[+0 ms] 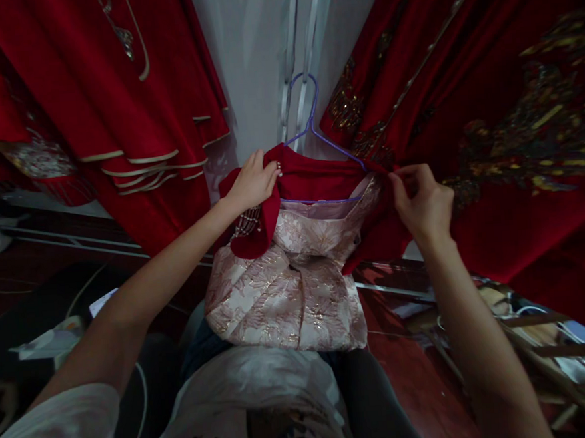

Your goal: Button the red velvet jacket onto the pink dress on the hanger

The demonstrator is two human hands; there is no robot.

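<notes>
Red embroidered garments hang on both sides, a cream-edged group (164,108) to the left and a gold-trimmed one (508,157) to the right, with a pale panel (246,55) showing between them. Centred in that gap, straight ahead of the person's body, is a purple hanger (316,100) carrying a pink brocade dress (284,313) with a short red jacket (314,171) over its top. The hands are apart, one at each side of the jacket: the left hand (257,180) grips the cloth near one shoulder, while the right hand (424,200) pinches the opposite edge between thumb and fingers. The jacket's long axis runs crosswise from hand to hand, dipping a little to the right; the dress drops from it toward the person's lap, between the two forearms. The hanger's neck lies nearer the left hand, its sloping far arm nearer the right. Whether its hook bears on the metal bars (288,52) behind, I cannot tell.
</notes>
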